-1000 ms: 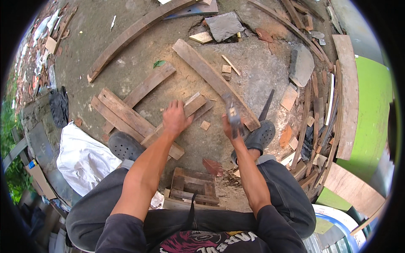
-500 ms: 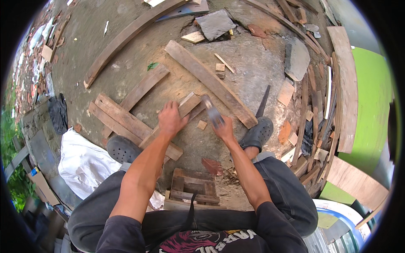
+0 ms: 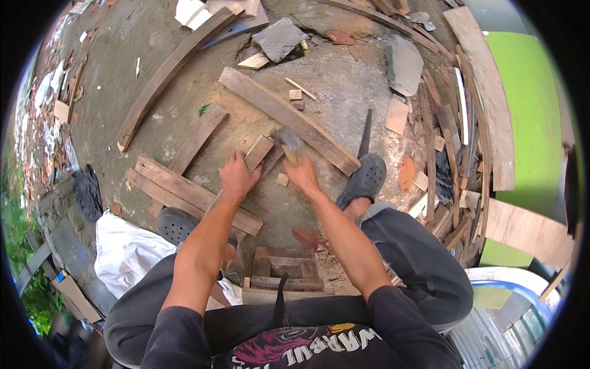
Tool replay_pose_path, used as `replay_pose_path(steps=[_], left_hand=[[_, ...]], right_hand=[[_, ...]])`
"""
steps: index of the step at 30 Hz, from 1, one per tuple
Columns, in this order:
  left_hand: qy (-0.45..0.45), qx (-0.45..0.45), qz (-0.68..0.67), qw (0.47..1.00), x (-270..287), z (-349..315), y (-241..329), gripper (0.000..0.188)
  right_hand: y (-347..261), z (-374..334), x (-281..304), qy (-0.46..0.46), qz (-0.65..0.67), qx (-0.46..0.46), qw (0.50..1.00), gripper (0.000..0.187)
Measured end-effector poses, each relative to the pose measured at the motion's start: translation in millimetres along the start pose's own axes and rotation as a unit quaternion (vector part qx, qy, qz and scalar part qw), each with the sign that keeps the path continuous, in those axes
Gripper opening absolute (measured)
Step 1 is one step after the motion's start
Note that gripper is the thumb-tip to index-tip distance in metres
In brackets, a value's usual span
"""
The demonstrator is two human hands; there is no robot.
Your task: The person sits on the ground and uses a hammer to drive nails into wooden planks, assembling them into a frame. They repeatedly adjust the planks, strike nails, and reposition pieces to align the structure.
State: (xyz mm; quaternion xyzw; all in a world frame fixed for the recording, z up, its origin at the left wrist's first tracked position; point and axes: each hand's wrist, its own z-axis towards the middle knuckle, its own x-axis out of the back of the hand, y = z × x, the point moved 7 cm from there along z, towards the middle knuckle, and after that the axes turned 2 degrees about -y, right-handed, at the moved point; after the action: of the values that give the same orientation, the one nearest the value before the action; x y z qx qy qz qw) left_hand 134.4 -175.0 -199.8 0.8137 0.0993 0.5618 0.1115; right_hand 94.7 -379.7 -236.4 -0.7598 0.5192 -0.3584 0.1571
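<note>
My left hand [image 3: 238, 175] is wrapped round a narrow length of wood [image 3: 259, 152], whose far end sticks out past my fingers. In my right hand [image 3: 301, 175] is a hammer [image 3: 287, 138], gripped by its pale handle. The hammer head is blurred and sits right beside the far end of that wood; whether they touch I cannot tell. Another strip of wood [image 3: 272, 161] lies under the held piece, between my hands. A small wooden block [image 3: 282, 179] rests on the ground just left of my right hand. Any nail is too small to make out.
Stacked planks [image 3: 178, 184] lie by my left shoe [image 3: 177, 225]. A long beam [image 3: 289, 120] slants towards my right shoe [image 3: 367, 179], beside a dark tapered blade [image 3: 366, 132]. A small wooden frame [image 3: 287, 252] stands between my legs. Scrap wood piles up right.
The hammer head has swung left and down to the end of the held wood. My right hand has turned with it. My left hand keeps its grip, and the whole view has shifted slightly.
</note>
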Motion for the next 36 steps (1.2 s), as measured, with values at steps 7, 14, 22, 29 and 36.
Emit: replay_pose_path(steps=[7, 14, 22, 29, 36], left_hand=[[0.031, -0.033, 0.000, 0.999, 9.8, -6.6, 8.6, 0.057], [-0.015, -0.032, -0.112, 0.993, 17.1, -14.2, -14.2, 0.084], [-0.181, 0.019, -0.165, 0.969, -10.7, -11.9, -38.5, 0.103], [-0.084, 0.053, -0.042, 0.994, 11.9, -36.5, 4.1, 0.093], [-0.054, 0.031, 0.091, 0.994, -3.2, -51.7, 20.3, 0.097]], right_hand=[[-87.1, -40.2, 145.0, 0.007, -0.171, -0.049, 0.984, 0.026], [-167.0, -212.8, 277.4, 0.042, -0.478, 0.005, 0.878, 0.026], [-151.1, -304.7, 289.5, 0.082, -0.476, 0.041, 0.875, 0.027], [-159.8, -309.9, 311.5, 0.136, -0.478, 0.026, 0.867, 0.029], [-167.9, -310.9, 316.4, 0.141, -0.456, 0.036, 0.878, 0.030]])
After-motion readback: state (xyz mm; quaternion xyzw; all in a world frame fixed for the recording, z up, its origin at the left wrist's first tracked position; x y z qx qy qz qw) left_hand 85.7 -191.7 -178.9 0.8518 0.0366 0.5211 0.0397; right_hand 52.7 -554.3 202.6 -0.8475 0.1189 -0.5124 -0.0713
